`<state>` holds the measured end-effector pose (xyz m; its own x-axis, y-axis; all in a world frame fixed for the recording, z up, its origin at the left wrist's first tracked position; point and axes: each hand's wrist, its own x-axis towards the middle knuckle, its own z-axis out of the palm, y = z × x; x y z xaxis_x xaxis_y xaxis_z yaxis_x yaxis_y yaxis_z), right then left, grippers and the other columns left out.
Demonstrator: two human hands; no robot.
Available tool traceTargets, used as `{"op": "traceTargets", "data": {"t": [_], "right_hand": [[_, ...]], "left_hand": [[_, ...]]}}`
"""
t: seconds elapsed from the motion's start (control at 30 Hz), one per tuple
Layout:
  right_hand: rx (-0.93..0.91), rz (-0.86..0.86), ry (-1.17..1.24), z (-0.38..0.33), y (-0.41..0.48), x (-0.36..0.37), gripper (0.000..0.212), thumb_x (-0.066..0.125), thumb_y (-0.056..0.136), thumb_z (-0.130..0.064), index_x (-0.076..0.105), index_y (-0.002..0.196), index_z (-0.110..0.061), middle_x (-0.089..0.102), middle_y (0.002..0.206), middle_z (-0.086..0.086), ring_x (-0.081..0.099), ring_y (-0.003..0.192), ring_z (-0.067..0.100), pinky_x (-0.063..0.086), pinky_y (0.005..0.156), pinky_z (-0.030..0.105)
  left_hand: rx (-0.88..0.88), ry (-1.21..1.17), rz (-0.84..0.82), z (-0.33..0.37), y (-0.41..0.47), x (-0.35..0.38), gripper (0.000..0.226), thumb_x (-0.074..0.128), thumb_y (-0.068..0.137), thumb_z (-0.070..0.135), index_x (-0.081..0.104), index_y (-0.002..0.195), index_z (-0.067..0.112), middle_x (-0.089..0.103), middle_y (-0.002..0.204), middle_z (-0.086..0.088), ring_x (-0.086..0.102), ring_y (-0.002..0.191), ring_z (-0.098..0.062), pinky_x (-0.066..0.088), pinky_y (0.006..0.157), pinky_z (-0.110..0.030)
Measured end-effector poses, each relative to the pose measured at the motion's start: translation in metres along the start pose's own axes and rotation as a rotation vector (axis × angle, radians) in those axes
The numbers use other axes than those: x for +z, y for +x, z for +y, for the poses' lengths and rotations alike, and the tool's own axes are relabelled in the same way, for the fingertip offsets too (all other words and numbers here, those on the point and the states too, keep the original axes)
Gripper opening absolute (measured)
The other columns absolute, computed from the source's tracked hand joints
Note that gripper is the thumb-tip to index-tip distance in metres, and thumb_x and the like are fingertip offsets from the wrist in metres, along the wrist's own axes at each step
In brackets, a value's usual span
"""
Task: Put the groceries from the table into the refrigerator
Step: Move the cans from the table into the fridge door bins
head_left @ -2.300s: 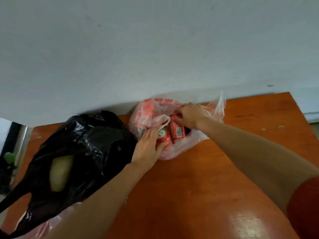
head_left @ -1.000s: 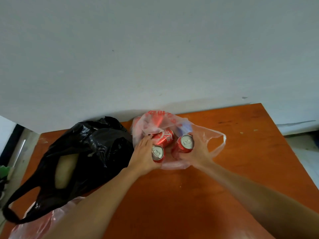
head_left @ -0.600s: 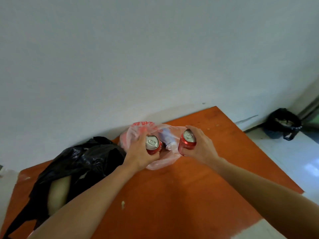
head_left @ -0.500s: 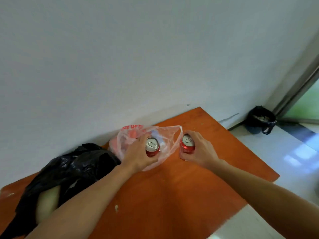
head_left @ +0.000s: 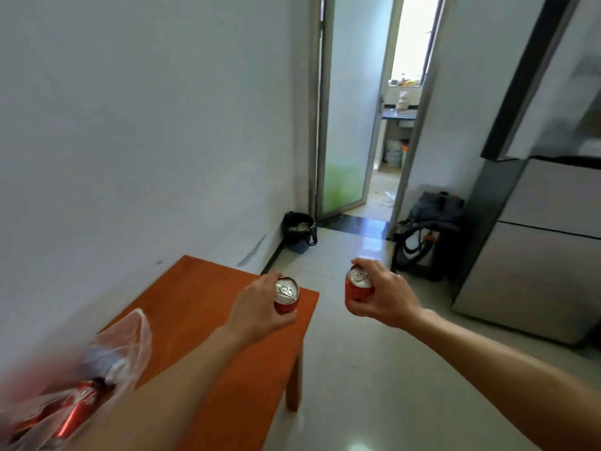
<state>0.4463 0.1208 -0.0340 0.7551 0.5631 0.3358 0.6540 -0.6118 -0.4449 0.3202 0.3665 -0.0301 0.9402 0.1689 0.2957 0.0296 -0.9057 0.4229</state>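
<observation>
Pale floor tiles run ahead of me to an open doorway, and the refrigerator [head_left: 549, 262] stands at the right, its doors closed as far as I can see. A moment ago I was facing the wall over the orange table [head_left: 201, 297]. Now the table lies low on my left, so I have turned away from it toward the fridge.

My left hand [head_left: 257, 310] is wrapped around the first can [head_left: 286, 296], upright above the table's far corner. My right hand [head_left: 387, 301] is wrapped around the second can [head_left: 357, 288], already out over the floor. Both have come out of the clear plastic bag [head_left: 133, 343], which lies on the table at the lower left. That corner is blurred, but a third can [head_left: 78, 408] seems to lie inside it.

So two groceries are on their way and more remain on the table. With both hands full, I judge I must free some fingers to pull the fridge door open. A backpack [head_left: 429, 236] leans just beside the fridge, and I should step clear of it.
</observation>
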Motion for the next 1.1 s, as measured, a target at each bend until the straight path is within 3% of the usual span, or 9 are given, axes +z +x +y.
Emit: {"op": "traceTargets", "data": {"t": [0.2, 0.47, 0.77, 1.1], "right_hand": [[0.183, 0.14, -0.057, 0.141, -0.07, -0.111, 0.072, 0.074, 0.066, -0.047, 0.046, 0.13, -0.031, 0.06, 0.115, -0.008, 0.066, 0.088, 0.017, 0.055, 0.076, 0.032], [0.323, 0.275, -0.179, 0.289, -0.13, -0.239, 0.071, 0.073, 0.063, -0.045, 0.048, 0.128, -0.031, 0.06, 0.116, -0.01, 0.065, 0.088, 0.015, 0.055, 0.075, 0.031], [0.409, 0.348, -0.208, 0.415, -0.112, -0.295, 0.077, 0.074, 0.06, -0.045, 0.047, 0.13, -0.029, 0.059, 0.117, -0.007, 0.063, 0.093, 0.015, 0.054, 0.078, 0.031], [0.419, 0.376, -0.2, 0.552, 0.016, -0.355, 0.085, 0.077, 0.06, -0.049, 0.041, 0.135, -0.031, 0.055, 0.124, -0.007, 0.058, 0.101, 0.014, 0.051, 0.083, 0.028]], "left_hand": [[0.169, -0.103, -0.065, 0.157, 0.08, 0.099, 0.063, 0.069, 0.062, 0.052, 0.045, 0.113, 0.025, 0.065, 0.096, 0.0, 0.062, 0.083, -0.027, 0.051, 0.07, -0.038], [0.358, -0.206, -0.19, 0.341, 0.143, 0.212, 0.052, 0.069, 0.063, 0.051, 0.043, 0.103, 0.031, 0.064, 0.092, 0.007, 0.062, 0.079, -0.018, 0.051, 0.068, -0.034], [0.486, -0.211, -0.224, 0.428, 0.251, 0.293, 0.053, 0.069, 0.063, 0.049, 0.044, 0.105, 0.03, 0.063, 0.097, 0.008, 0.06, 0.082, -0.015, 0.052, 0.07, -0.031], [0.567, -0.271, -0.166, 0.499, 0.448, 0.342, 0.061, 0.073, 0.064, 0.051, 0.042, 0.112, 0.032, 0.062, 0.104, 0.009, 0.06, 0.091, -0.01, 0.056, 0.078, -0.035]]}}
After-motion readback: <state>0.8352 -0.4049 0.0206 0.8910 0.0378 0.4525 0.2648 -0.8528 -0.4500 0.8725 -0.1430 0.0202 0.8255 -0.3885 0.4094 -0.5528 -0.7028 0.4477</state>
